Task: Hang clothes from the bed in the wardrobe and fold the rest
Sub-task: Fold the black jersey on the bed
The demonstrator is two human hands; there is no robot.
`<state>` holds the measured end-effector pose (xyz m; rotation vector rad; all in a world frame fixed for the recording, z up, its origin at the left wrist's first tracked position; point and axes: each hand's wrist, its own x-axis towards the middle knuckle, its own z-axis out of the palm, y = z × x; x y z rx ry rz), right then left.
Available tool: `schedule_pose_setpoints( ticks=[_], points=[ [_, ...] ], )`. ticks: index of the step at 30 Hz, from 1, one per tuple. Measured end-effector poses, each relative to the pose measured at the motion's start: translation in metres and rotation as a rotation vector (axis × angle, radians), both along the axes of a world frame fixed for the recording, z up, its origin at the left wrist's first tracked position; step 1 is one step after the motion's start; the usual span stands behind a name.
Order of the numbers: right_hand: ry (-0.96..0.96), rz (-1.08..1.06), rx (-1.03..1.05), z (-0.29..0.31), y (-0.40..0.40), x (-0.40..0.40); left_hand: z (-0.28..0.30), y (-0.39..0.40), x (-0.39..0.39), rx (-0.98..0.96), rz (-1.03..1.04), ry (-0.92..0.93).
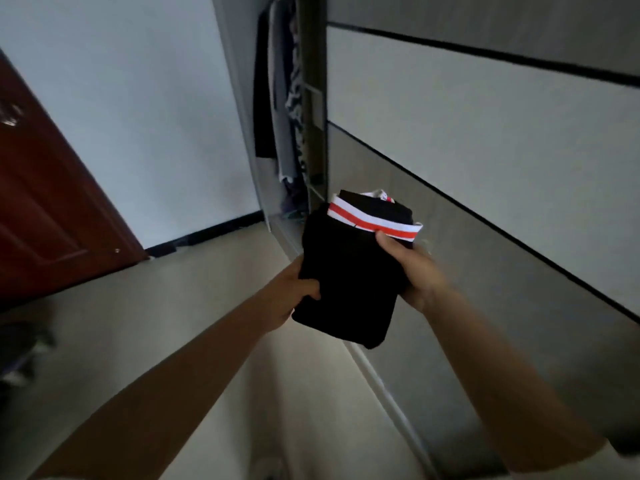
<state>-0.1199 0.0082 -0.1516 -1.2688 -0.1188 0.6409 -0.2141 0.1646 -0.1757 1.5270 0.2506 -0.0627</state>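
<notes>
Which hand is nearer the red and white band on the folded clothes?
Right. The right hand grips the folded black clothes just below the striped band, thumb touching it. The left hand grips the opposite edge, farther down.

Pale floor [194, 306] under everything. Dark blurry pile [20, 351] lies on floor at left edge, can't tell what. Wardrobe [294, 216] bottom holds small heap of clothes [292, 202].

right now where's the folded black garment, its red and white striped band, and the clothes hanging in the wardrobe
folded black garment [349, 285]: head view, middle of the black cloth between both hands
red and white striped band [372, 220]: head view, red stripe at the garment's top
hanging clothes [281, 109]: head view, grey garment in the wardrobe opening
</notes>
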Motion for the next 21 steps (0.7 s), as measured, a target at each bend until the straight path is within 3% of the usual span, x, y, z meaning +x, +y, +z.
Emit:
schedule_pose_setpoints(
  ticks=[7, 11, 21],
  points=[
    [0.041, -0.068, 0.137, 0.002, 0.188, 0.066, 0.006, 0.166, 0.043, -0.059, 0.127, -0.066],
    [0.065, -0.108, 0.084, 0.013, 0.275, 0.1, 0.017, 0.259, 0.077, -0.078, -0.002, -0.025],
    [0.044, -0.249, 0.016, 0.048, 0.397, 0.22, 0.029, 0.394, 0.219, -0.143, 0.035, -0.154]
  ],
)
